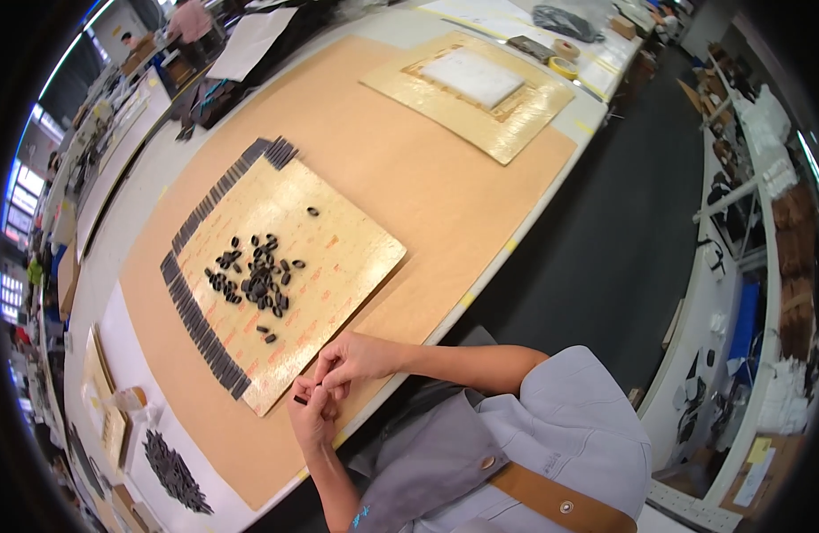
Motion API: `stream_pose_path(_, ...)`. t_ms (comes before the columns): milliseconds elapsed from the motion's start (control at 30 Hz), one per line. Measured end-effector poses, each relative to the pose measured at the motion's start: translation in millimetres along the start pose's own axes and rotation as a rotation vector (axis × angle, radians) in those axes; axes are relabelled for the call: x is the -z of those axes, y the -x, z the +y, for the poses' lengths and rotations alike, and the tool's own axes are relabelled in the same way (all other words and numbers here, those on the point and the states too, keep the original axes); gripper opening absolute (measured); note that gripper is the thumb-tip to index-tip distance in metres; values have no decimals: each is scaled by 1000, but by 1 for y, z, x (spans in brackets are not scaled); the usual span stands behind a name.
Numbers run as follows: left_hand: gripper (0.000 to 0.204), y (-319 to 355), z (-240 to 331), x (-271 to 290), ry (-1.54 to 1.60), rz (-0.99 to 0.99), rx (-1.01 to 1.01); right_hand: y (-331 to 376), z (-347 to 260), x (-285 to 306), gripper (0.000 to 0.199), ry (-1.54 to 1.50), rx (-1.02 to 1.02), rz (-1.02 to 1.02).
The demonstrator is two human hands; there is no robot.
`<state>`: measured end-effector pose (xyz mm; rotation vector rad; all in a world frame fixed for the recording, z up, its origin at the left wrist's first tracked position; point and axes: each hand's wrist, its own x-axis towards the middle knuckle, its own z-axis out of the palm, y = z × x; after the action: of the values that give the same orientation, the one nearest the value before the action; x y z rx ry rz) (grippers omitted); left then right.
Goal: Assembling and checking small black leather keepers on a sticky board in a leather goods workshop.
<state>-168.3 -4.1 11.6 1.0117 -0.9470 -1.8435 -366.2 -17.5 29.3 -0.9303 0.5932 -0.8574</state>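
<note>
My left hand (312,419) and my right hand (360,358) meet at the near edge of the table, fingers pinched together. A small black strip (300,401) pokes out from the left fingers; the rest of it is hidden by the fingertips. Just beyond my hands lies a shiny yellowish board (338,258). Small black loops (260,282) are heaped loosely on its middle, with a few lying apart. Flat dark strips (201,324) line two of its edges side by side, partly overhanging.
Brown paper (436,169) covers the table under the board. A second board (489,142) with a white block (473,76) lies at the far right, near tape rolls (563,67). A pile of black strips (172,471) sits at lower left beside a jar (130,399). Shelves stand right.
</note>
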Motion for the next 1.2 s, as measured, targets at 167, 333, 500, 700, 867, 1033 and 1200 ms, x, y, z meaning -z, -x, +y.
stream_pose_path(167,12,-9,7,-12,-11,-14,122,4,-4,8,14,89,-84,145)
stream_pose_path(333,13,-2,22,-17,-145,0,204,4,-9,7,15,122,-244,113)
stream_pose_path(500,9,-4,15,-19,-356,10,125,5,-1,7,13,112,-206,112)
stream_pose_path(700,8,-8,12,-18,-341,80,133,10,-2,18,17,19,-180,105)
stream_pose_path(867,9,-9,12,-20,-338,77,105,10,-7,25,18,14,-219,66)
stream_pose_path(1033,12,-9,8,-20,-372,81,108,7,-12,24,16,63,-280,75)
stream_pose_path(1200,12,-10,10,-21,-427,71,118,4,-11,18,13,95,-300,137)
